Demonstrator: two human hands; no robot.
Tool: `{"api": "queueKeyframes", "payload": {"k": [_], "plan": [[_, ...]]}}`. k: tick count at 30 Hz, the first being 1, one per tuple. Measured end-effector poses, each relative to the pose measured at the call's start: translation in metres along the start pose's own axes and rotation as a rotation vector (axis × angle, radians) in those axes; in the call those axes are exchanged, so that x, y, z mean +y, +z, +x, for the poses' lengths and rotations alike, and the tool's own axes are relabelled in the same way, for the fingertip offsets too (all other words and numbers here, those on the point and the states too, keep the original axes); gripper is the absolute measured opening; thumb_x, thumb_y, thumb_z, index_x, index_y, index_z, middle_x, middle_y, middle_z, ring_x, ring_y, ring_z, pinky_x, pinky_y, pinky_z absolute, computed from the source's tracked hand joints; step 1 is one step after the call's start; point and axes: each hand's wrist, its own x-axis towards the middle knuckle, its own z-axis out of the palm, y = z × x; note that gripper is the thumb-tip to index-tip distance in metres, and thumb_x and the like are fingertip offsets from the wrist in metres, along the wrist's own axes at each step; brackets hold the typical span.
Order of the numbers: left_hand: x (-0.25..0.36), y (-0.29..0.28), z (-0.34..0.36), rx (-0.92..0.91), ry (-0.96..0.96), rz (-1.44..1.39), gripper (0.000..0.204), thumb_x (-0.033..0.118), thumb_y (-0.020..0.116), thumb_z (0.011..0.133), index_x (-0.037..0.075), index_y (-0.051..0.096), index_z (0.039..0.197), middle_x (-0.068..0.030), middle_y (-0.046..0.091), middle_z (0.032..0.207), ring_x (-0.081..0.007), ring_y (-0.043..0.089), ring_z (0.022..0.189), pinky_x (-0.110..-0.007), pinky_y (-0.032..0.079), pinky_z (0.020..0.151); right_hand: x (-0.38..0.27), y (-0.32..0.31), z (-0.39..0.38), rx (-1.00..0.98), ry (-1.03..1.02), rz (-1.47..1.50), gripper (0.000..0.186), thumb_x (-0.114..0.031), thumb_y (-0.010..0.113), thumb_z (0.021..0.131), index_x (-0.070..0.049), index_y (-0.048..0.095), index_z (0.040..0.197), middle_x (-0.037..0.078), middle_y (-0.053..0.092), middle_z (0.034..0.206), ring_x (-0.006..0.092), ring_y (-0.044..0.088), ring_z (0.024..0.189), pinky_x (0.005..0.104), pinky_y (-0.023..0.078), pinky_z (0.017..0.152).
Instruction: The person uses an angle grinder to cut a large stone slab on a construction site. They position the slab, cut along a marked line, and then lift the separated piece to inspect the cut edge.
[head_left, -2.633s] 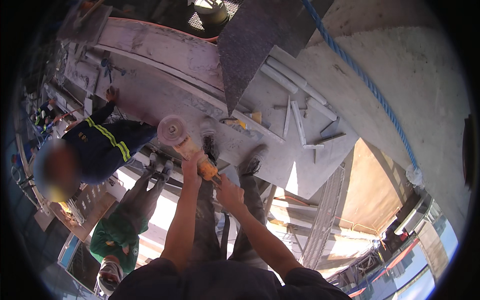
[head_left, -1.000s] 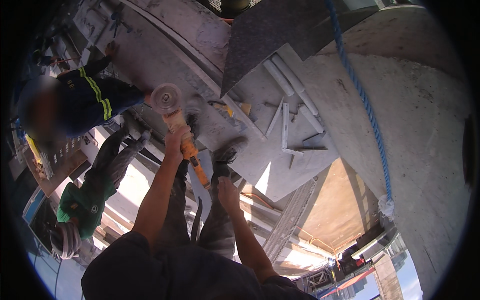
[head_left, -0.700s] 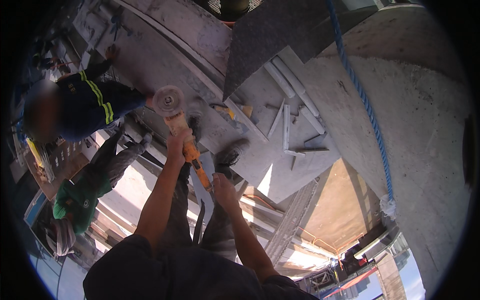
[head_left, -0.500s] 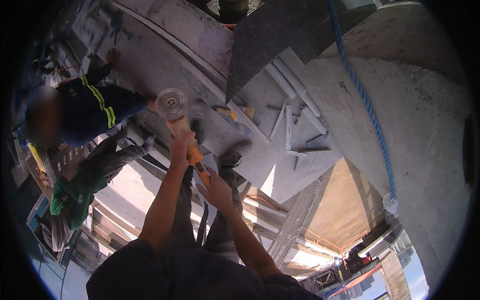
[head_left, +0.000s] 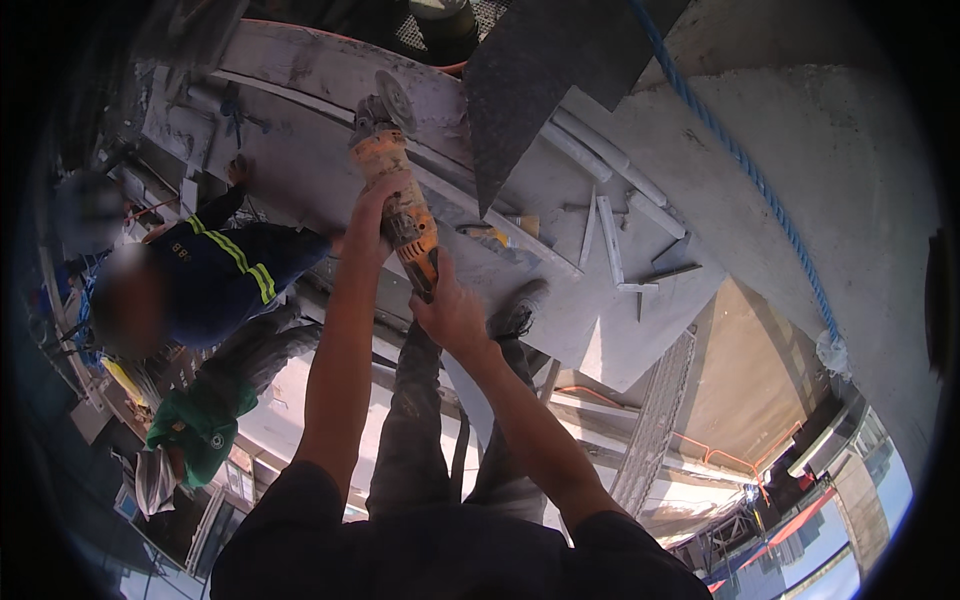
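An orange, dust-covered angle grinder (head_left: 407, 217) is held out in front of me in both hands. My left hand (head_left: 374, 215) is closed around its body, behind the orange gear head. The rear handle is wrapped by my right hand (head_left: 452, 312). At the far end the round disc (head_left: 395, 100) is tilted nearly edge-on, above a long plate edge and apart from it as far as I can tell. Beyond the grinder lies a dusty grey metal plate surface (head_left: 300, 130).
A co-worker in a dark top with yellow stripes (head_left: 225, 270) leans in at left, near another person in green (head_left: 195, 430). Right of the grinder lie a yellow-handled tool (head_left: 500, 233) and several metal bars (head_left: 610, 240). A blue rope (head_left: 750, 170) hangs at right.
The grinder has moved farther out and slightly right. Its disc has turned from facing me to nearly edge-on. Both hands still hold it, and the whole view has shifted.
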Motion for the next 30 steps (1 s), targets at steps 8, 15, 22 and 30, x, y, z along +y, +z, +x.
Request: {"api": "queueKeyframes", "payload": {"k": [8,15,22,30], "plan": [[0.03,0.059,0.079,-0.177,0.02,0.046,0.056,0.023,0.079,0.096,-0.003,0.05,0.136,-0.015,0.062,0.115,-0.0267,0.073,0.1,-0.041,0.065,0.081,-0.042,-0.042,0.067,0.175,0.083,-0.154,0.068,-0.025,0.077,0.088,-0.002,0.038,0.139,0.028,0.075,0.087,0.0515,0.075,0.083,0.0626,0.059,0.074],[0.033,0.05,0.097,-0.248,-0.049,0.02,0.066,0.031,0.075,0.098,-0.002,0.043,0.145,-0.0203,0.06,0.121,-0.0337,0.072,0.107,-0.045,0.065,0.087,-0.042,-0.038,0.07,0.208,0.092,-0.193,0.059,-0.023,0.077,0.09,0.0,0.042,0.133,0.026,0.075,0.086,0.0468,0.077,0.082,0.0566,0.061,0.072],[0.028,0.055,0.102,-0.25,-0.073,0.042,0.064,0.036,0.07,0.099,-0.005,0.046,0.142,-0.0228,0.065,0.115,-0.0376,0.07,0.115,-0.05,0.06,0.104,-0.042,-0.045,0.065,0.209,0.105,-0.17,0.054,-0.02,0.076,0.09,-0.002,0.044,0.128,0.027,0.075,0.087,0.0469,0.076,0.082,0.0582,0.06,0.074],[0.012,0.008,0.064,-0.325,0.025,-0.175,0.05,0.036,0.07,0.099,0.0,0.057,0.131,-0.0151,0.068,0.105,-0.0311,0.072,0.105,-0.045,0.06,0.099,-0.022,-0.039,0.046,-0.242,0.265,0.45,0.064,-0.022,0.076,0.089,-0.001,0.046,0.141,0.029,0.074,0.089,0.0481,0.076,0.084,0.0595,0.058,0.075]]}}
